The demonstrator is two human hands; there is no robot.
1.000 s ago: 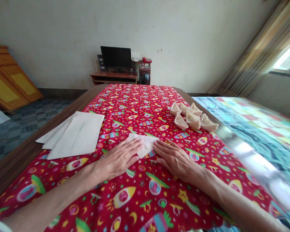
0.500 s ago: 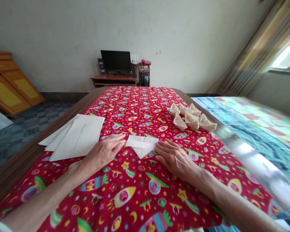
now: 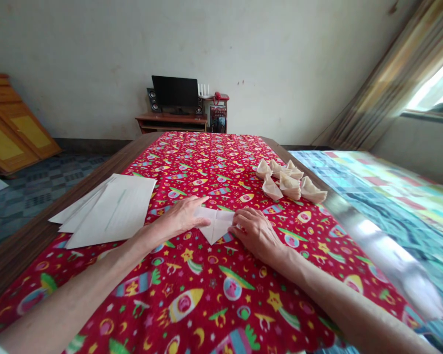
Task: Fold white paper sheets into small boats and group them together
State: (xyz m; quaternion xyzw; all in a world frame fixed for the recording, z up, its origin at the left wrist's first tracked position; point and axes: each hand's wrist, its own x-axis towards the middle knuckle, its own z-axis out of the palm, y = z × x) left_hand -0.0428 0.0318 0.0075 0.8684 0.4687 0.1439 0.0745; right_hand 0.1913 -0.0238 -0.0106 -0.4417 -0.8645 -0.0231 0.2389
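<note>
A small sheet of white folded paper (image 3: 214, 226) lies on the red patterned cloth (image 3: 210, 275), with a point toward me and a crease down its middle. Over its left part is my left hand (image 3: 186, 214), its thumb resting on the paper and its fingers stretched past the far edge, apart from the thumb. My right hand (image 3: 256, 233) has its fingers curled at the paper's right edge, the thumb close to the fingertips. Several folded paper pieces (image 3: 290, 184) shaped like little boats, some nested in stacks, stand to the right beyond that hand.
Loose white sheets (image 3: 114, 211) lie fanned out at the left of the table. The table's brown edge (image 3: 25, 255) shows beside the cloth. Along the right side is a bed with a blue patterned cover (image 3: 362, 196). A monitor (image 3: 174, 92) stands by the far wall.
My left hand has moved right onto the paper, its thumb now spread over it. My right hand's fingers have curled in at the right edge. The view has shifted slightly.
</note>
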